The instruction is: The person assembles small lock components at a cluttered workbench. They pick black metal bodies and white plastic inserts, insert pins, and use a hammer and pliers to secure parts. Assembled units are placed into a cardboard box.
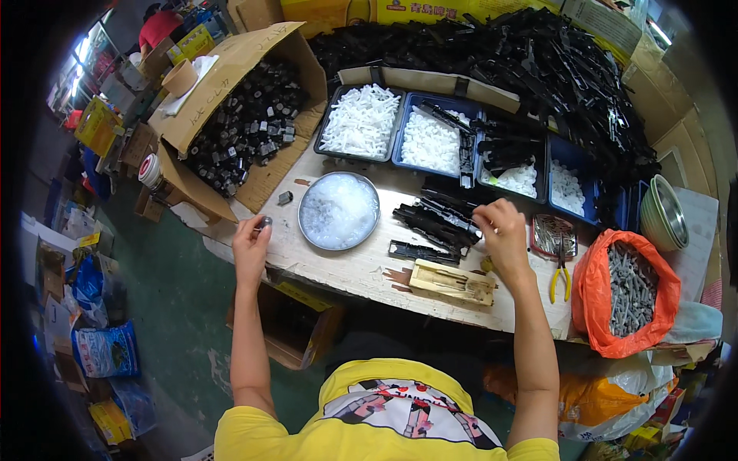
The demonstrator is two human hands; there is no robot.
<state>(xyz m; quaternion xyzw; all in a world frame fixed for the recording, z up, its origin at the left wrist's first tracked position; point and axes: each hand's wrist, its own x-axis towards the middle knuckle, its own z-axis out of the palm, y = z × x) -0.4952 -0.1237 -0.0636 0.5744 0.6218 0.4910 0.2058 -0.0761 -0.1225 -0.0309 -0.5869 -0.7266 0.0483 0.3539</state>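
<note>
My left hand (pixel 251 247) pinches a small dark metal part (pixel 267 222) at the front edge of the table. A similar loose metal part (pixel 285 197) lies between it and a round metal dish (pixel 307 235) of translucent white bits. My right hand (pixel 503 227) is closed, its fingertips pressed together over the right end of a pile of black plastic parts (pixel 434 224). Whatever it may hold is hidden. Just in front of that pile lies a single black part (pixel 423 252), with a pale wooden block (pixel 452 283) with a groove nearer me.
A tilted cardboard box (pixel 254 131) spills dark metal parts at left. Blue bins (pixel 398 146) of white pieces line the back, below a heap of black parts (pixel 538 69). At right are yellow-handled pliers (pixel 561 283), a small tray (pixel 553 234), an orange bag (pixel 592 307) and stacked bowls (pixel 659 215).
</note>
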